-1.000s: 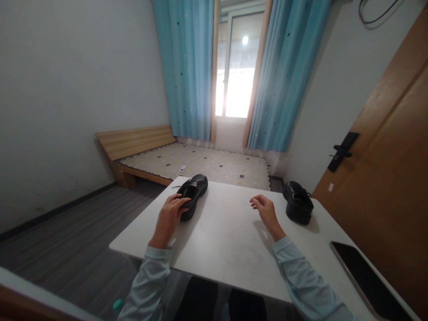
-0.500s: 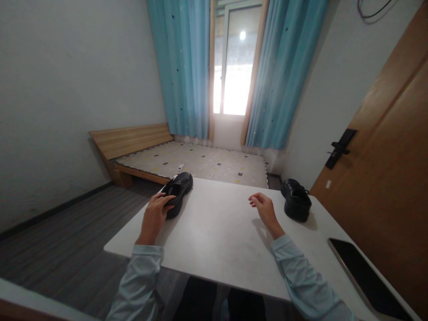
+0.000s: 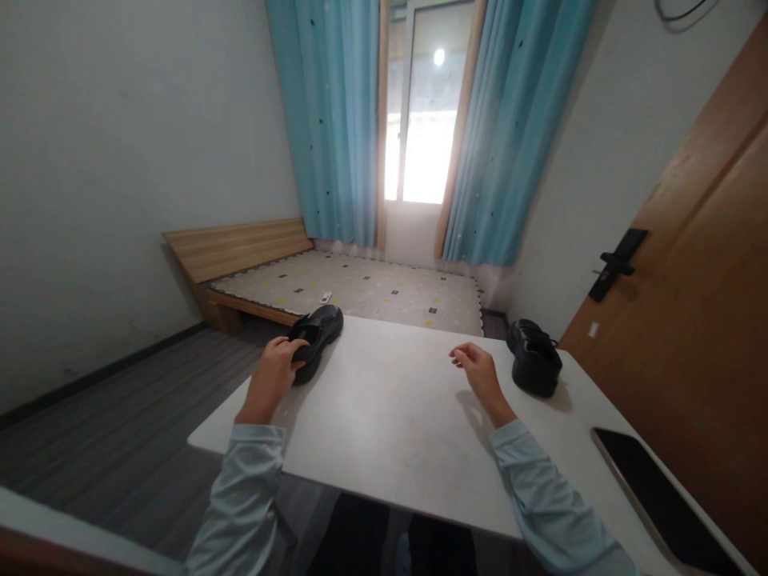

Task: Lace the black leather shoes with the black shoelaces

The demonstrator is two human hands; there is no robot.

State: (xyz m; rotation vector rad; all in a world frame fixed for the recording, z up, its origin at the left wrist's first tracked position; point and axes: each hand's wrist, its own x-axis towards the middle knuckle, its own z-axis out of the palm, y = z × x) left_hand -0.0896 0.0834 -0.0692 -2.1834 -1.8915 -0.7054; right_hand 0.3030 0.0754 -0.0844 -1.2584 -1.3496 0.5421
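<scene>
A black shoe lies at the far left edge of the white table, its toe pointing away and to the right. My left hand grips it at the near end, the thumb at the shoe's opening and the other fingers on the outer side, partly hidden. Over the table's right half, my right hand hovers with loosely bent fingers and nothing visible in them. To the right of that hand, apart from it, stands a second black shoe with laces.
A dark-screened phone or tablet lies along the table's right edge. Behind the table is a low bed with a small white object on it. A wooden door with a black handle is at the right.
My left hand has shifted slightly left, its grip still on the shoe. The right hand keeps nearly the same pose. The whole view has moved a little.
</scene>
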